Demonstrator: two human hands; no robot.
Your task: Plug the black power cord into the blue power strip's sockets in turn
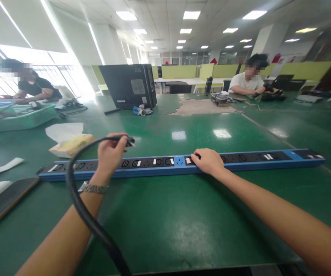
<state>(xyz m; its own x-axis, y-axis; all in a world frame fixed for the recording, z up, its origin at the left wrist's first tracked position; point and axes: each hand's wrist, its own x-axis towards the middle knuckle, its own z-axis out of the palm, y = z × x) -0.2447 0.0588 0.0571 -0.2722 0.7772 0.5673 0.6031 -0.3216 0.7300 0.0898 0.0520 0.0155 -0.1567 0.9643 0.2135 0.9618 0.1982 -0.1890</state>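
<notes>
A long blue and black power strip (142, 172) with rows of sockets and small white labels lies across the green table. My left hand (110, 151) is closed around the plug end of a thick black power cord (75, 193), held above the strip's left half. From there the cord loops left and down past my wrist to the bottom edge. My right hand (208, 160) rests on the strip right of its middle, fingers bent over the top. Its thumb and fingertips are against the strip, and the sockets under it are hidden.
Left of the strip are a tissue pack (73, 143), a white paper strip (4, 167) and a dark board (7, 207). Behind stand a black computer case (128, 86), gloves (143, 110) and a green basket (24, 119). Two people sit at the table's far sides.
</notes>
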